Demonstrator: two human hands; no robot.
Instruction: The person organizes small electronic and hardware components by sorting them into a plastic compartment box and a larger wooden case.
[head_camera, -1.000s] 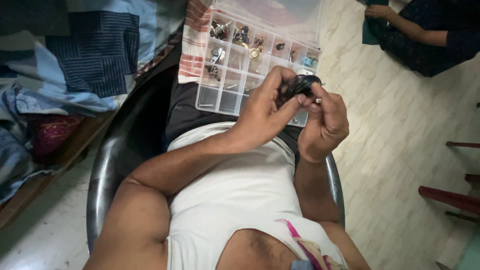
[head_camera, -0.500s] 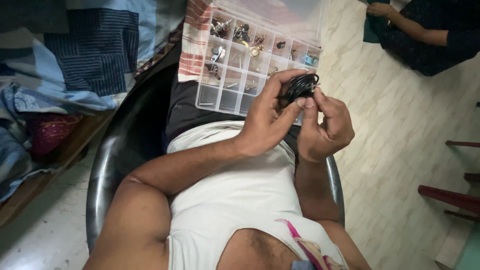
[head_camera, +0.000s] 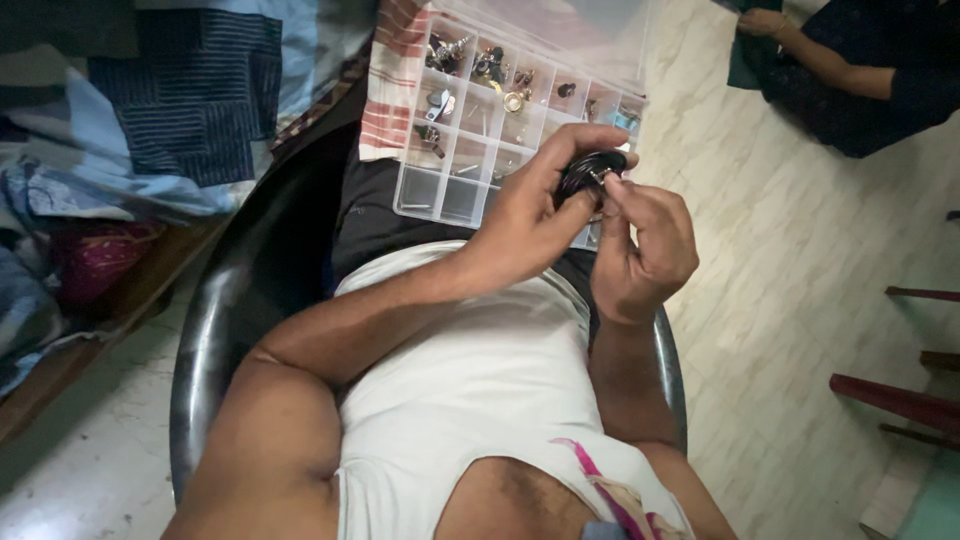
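1. Pale marbled floor (head_camera: 760, 300) filled the right side of the view, and a heap of blue patchwork cloth (head_camera: 190, 110) lay at the left.
2. Left hand (head_camera: 525, 215) was curled shut around a small black round part (head_camera: 585, 172), thumb and fingers wrapped about its rim.
3. Right hand (head_camera: 645, 240) was closed too, its thumb and forefinger pinched on a tiny pale bit at the part's right edge.
4. That part looked dark, glossy and ridged, like a coil or ring; the fingers hid most of it, so its full shape could not be told.
5. It was held above the lap, just over the near right corner of a clear box (head_camera: 450, 195).
6. This box had many square cells holding small metal pieces, too small to tell apart; the hands covered its near right cells.
7. It rested on the lap beside a red-striped cloth (head_camera: 395, 90).
8. Around the person curved a dark chair (head_camera: 250, 300).
9. At the top right sat another person (head_camera: 850, 80), cut off by the frame.
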